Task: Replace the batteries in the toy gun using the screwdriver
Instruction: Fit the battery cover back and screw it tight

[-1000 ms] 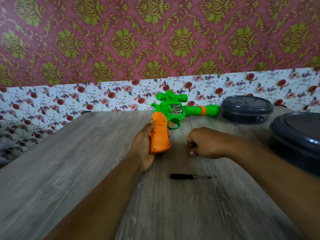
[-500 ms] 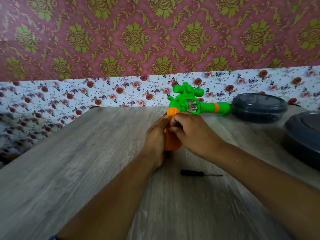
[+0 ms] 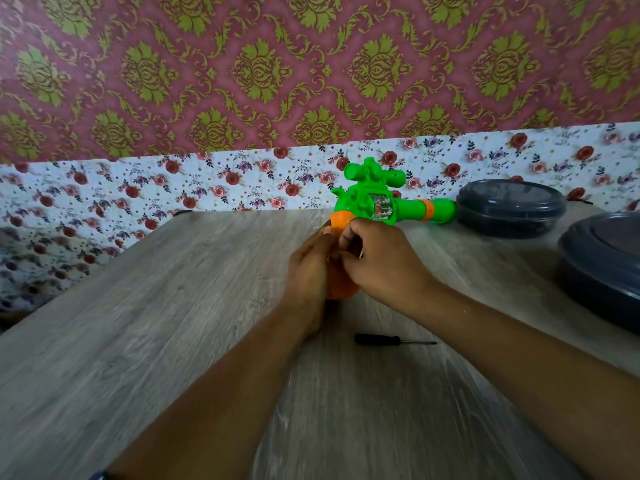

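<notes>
A green toy gun (image 3: 379, 202) with an orange grip stands upright on the wooden table (image 3: 156, 323), barrel pointing right. My left hand (image 3: 308, 271) holds the orange grip from the left side. My right hand (image 3: 381, 268) covers the grip from the right, its fingers curled on the grip's face; what the fingertips do there is hidden. A small black-handled screwdriver (image 3: 379, 339) lies flat on the table just below my right wrist, tip pointing right. No batteries are visible.
Two dark grey lidded containers stand at the right: a smaller one (image 3: 510, 209) by the wall just beyond the barrel and a larger one (image 3: 602, 268) at the table's right edge. A flower-patterned wall runs along the table's far edge.
My right hand moved from resting on the table up onto the gun's orange grip. The gun has stayed upright in my left hand. The screwdriver has not moved.
</notes>
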Motion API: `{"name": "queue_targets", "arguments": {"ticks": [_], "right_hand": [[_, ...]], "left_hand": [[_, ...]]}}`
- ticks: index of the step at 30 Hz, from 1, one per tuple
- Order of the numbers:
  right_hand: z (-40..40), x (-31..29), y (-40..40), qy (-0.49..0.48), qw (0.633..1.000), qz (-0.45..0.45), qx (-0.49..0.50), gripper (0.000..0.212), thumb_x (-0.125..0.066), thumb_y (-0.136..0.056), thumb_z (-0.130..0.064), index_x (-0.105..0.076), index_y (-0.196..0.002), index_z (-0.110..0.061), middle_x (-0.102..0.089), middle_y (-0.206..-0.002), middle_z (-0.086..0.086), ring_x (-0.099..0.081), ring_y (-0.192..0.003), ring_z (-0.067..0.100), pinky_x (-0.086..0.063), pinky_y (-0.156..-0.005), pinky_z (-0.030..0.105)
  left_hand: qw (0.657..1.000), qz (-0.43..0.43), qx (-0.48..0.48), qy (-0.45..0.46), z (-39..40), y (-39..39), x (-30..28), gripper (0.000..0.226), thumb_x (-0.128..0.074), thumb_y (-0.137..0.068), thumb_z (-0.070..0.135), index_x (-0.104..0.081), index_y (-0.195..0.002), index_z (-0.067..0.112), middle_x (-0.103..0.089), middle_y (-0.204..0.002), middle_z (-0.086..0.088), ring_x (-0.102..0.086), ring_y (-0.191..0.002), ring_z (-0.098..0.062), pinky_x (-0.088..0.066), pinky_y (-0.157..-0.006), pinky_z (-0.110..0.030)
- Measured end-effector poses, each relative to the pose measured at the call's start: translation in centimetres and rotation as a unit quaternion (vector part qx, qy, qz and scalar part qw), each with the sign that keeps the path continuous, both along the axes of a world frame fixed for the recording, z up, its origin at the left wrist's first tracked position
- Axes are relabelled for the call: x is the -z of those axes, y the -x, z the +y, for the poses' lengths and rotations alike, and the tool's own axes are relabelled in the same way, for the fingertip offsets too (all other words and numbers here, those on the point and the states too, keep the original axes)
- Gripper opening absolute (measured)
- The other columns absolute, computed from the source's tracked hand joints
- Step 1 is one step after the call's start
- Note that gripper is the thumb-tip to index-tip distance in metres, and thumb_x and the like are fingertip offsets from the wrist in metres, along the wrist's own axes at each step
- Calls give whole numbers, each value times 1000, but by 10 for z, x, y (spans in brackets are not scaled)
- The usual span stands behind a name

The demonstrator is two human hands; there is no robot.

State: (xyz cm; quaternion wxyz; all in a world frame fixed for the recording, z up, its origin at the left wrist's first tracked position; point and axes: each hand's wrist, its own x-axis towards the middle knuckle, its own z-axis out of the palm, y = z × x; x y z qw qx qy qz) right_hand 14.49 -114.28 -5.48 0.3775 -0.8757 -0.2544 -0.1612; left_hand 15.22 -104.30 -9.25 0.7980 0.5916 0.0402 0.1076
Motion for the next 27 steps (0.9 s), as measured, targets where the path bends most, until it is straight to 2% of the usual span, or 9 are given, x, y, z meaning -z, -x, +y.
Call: {"name": "queue_targets", "arguments": {"ticks": [3,5,9,11,15,18,21,24,27], "right_hand": [[-1,2,-4,-74,994,80,20,19,-66,-77,-10,-51,-71,-20,-50,-66,-9,-47,-65,9,-38,-57,24],[-2,4,-7,-116,984,133,19,24,-68,-75,-8,-48,-71,-22,-47,-66,-7,-48,-67,13,-35,-51,23],[-7,8,-8,-188,960,206,-9,25,-70,-75,-6,-48,-74,-19,-48,-69,2,-49,-62,20,-34,-41,25],[-6,10,-8,-195,960,202,-6,26,-73,-74,-12,-48,-73,-19,-49,-69,1,-50,-64,19,-37,-45,27],[-2,20,-8,-130,986,100,23,26,-72,-75,-30,-48,-72,-22,-50,-66,-9,-49,-66,12,-39,-59,27],[-4,26,-11,-172,979,108,-24,20,-70,-78,-30,-52,-72,-23,-51,-66,-6,-48,-65,11,-42,-64,33],[-5,27,-13,-200,971,129,-31,20,-70,-76,-26,-52,-68,-24,-53,-68,-3,-50,-69,15,-45,-70,39],[-3,28,-11,-202,971,129,-16,21,-70,-75,-26,-52,-68,-23,-53,-68,-3,-51,-69,16,-47,-70,41],[-2,26,-10,-199,972,128,-6,21,-70,-75,-25,-51,-67,-23,-53,-67,-3,-52,-68,16,-48,-70,43]], "left_hand": [[1000,-4,-17,-24,0,-2,2,34,-46,-94,32,-69,-106,10,-67,-111,-23,-61,-109,-38,-46,-97,-48],[999,1,-28,-37,-1,-2,3,41,-38,-97,42,-69,-104,16,-69,-105,-19,-64,-103,-33,-46,-100,-52],[999,15,-8,-30,-1,-1,0,55,-22,-97,54,-56,-129,24,-69,-104,-14,-64,-104,-31,-46,-100,-52],[1000,10,8,-26,-1,0,-2,59,-18,-96,57,-52,-133,26,-69,-107,-14,-63,-106,-30,-45,-101,-52],[1000,19,17,4,1,3,-4,64,-15,-94,60,-52,-132,25,-67,-112,-8,-62,-108,-24,-45,-102,-44],[999,21,28,25,4,5,-7,67,-13,-94,61,-50,-135,24,-64,-123,-10,-62,-111,-24,-48,-98,-42],[999,18,34,26,4,5,-8,66,-12,-94,59,-49,-135,23,-64,-118,-8,-63,-104,-22,-50,-90,-37],[999,17,35,10,2,6,-8,65,-12,-94,60,-49,-135,24,-63,-123,-8,-61,-110,-23,-46,-100,-43],[999,12,37,-4,2,7,-8,66,-11,-94,59,-51,-133,25,-65,-118,-6,-62,-108,-22,-49,-96,-39]]}}
